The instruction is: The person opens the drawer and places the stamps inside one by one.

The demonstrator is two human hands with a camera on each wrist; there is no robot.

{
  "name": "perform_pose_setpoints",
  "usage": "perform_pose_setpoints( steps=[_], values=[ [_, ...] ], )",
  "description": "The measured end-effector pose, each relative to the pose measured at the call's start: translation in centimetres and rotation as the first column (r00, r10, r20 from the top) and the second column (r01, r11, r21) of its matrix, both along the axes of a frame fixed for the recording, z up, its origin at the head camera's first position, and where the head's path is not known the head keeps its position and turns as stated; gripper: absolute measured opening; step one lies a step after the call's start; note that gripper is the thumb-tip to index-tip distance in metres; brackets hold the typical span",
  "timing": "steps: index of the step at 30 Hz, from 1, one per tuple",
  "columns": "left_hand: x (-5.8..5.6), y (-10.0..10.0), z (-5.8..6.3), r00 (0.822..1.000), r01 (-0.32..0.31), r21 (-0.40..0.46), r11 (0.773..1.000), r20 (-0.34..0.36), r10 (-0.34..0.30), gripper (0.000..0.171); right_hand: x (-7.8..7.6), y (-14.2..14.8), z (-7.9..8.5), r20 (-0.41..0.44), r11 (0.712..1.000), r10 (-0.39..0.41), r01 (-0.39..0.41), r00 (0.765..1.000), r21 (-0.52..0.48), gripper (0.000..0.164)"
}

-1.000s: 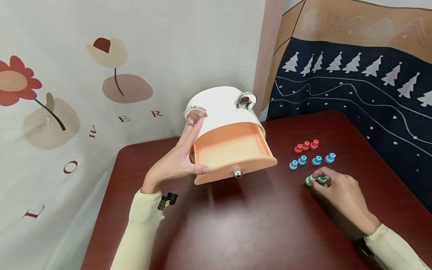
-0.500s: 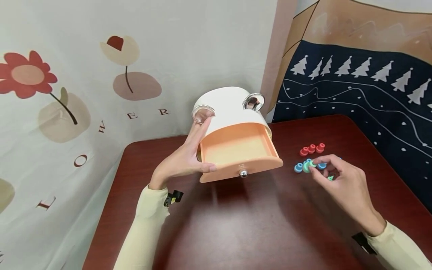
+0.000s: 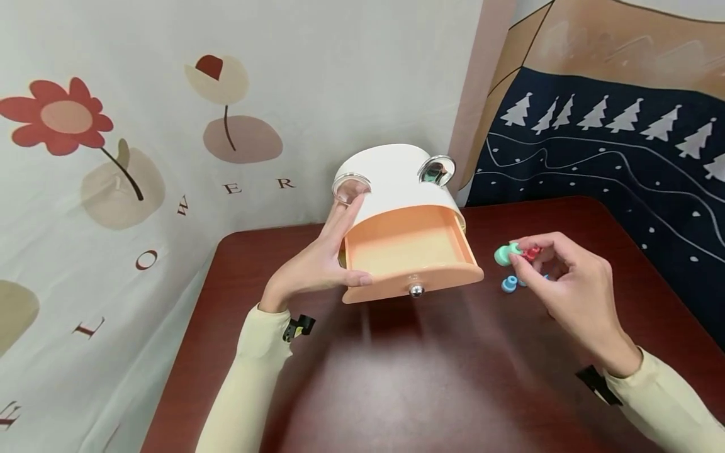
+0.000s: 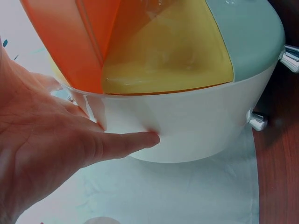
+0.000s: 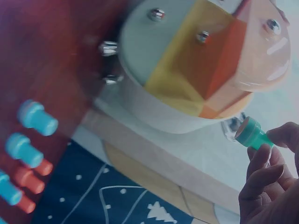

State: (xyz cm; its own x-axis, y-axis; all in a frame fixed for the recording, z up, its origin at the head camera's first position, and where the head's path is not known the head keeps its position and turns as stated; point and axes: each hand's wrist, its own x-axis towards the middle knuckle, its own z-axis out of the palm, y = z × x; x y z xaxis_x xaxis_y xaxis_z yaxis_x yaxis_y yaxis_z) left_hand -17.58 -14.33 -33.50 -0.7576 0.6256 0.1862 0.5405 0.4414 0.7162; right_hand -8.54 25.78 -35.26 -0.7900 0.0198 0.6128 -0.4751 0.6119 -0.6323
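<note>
Green peg (image 3: 502,255), right of centre, is pinched in the right hand (image 3: 578,299); from here I judge it light, stiff, best gripped by its stem (image 5: 264,138). The left hand (image 3: 314,270), spread, touches the drawer unit (image 3: 391,170).

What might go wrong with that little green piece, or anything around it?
The right hand pinches the green piece by its narrow end, so it might slip. The drawer juts out open and could perhaps be bumped. The blue pieces stand upright and may topple if brushed.
</note>
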Motion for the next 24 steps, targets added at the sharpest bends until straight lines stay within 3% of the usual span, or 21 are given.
perform_pose_setpoints(
  steps=[10, 24],
  values=[
    [-0.1, 0.1, 0.1, 1.0, 0.005, -0.006, 1.0, -0.005, -0.005, 0.136, -0.9, -3.9, 3.7, -0.022, 0.992, 0.096, -0.097, 0.995, -0.075, 0.029],
    [0.0, 0.1, 0.0, 1.0, 0.01, -0.012, 1.0, -0.021, -0.01, 0.138, -4.9, -7.2, 3.3, 0.054, 0.967, 0.254, -0.255, 0.966, 0.001, 0.017]
  ],
)
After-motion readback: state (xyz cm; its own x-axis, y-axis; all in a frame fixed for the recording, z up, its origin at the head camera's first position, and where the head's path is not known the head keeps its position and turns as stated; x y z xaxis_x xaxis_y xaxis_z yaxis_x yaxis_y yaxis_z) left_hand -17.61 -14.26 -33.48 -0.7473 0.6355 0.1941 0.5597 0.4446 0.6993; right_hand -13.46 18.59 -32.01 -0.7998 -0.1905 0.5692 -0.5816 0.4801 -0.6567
